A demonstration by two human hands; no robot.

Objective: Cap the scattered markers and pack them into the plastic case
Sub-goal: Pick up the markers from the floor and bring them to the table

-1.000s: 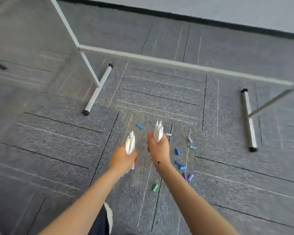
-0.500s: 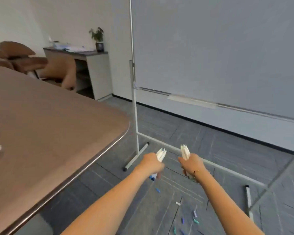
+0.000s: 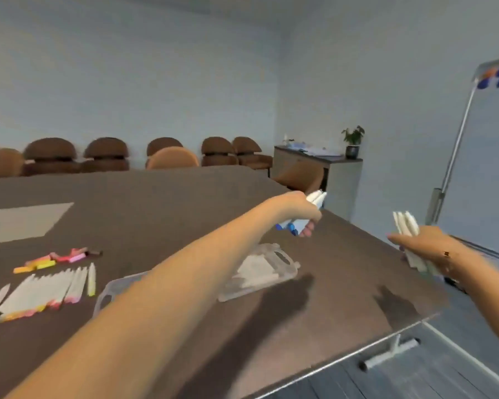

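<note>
Head view. Our left hand [image 3: 301, 216], at centre frame, closes its fingers around a bundle of white marker barrels [image 3: 316, 198]; blue ends show below the fist, though blur hides whether these are caps. Our right hand [image 3: 424, 244], at right, likewise grips a second bundle of white barrels [image 3: 405, 226], with its fingers curled about them. We judge that each fist carries several at once to spare trips from the floor.

Both hands hang over the brown table [image 3: 162, 203]. The clear plastic case [image 3: 260, 272] lies open at lower centre, partly hidden by the left forearm, near both hands and ready for packing. At lower left, a row of white markers [image 3: 46, 286] lies side by side with warm-coloured ends aligned, and loose yellow and pink caps [image 3: 55, 259] sit just above it, apparently sorted by colour for capping.

Compared with half a second ago, the view has swung from the whiteboard [image 3: 484, 168] and floor toward the table, and both bundles now sit above the tabletop rather than the carpet.
</note>
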